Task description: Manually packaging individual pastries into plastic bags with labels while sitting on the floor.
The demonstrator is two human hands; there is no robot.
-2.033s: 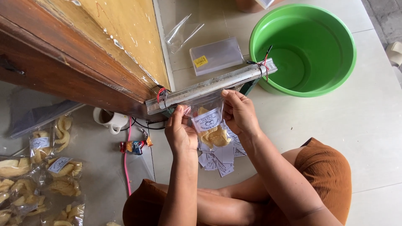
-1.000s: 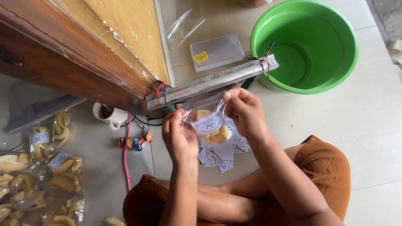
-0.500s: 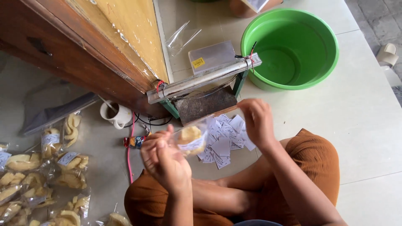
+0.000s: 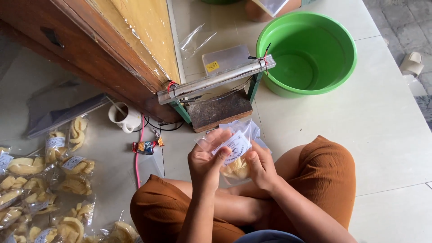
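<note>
The person wears loose rust-brown trousers (image 4: 333, 180) of soft, creased cloth that cover both knees. The left hand (image 4: 204, 162) and right hand (image 4: 261, 168) are bare, forearms unsleeved, without rings or watch.

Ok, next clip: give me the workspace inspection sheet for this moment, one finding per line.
Surface: pale tiled floor; the person sits cross-legged on it.
Job's things: clear snack bag with yellow crackers and a white paper label, held over the lap; bar sealer on a wooden block just ahead.
Clutter: filled snack bags spread at the left, white cup, green basin, empty clear bags.
Grippers: left hand and right hand both grip the snack bag.
Cables: red cord and a black one on the floor by the cup.
Surroundings: wooden door, sandal at the right edge.
</note>
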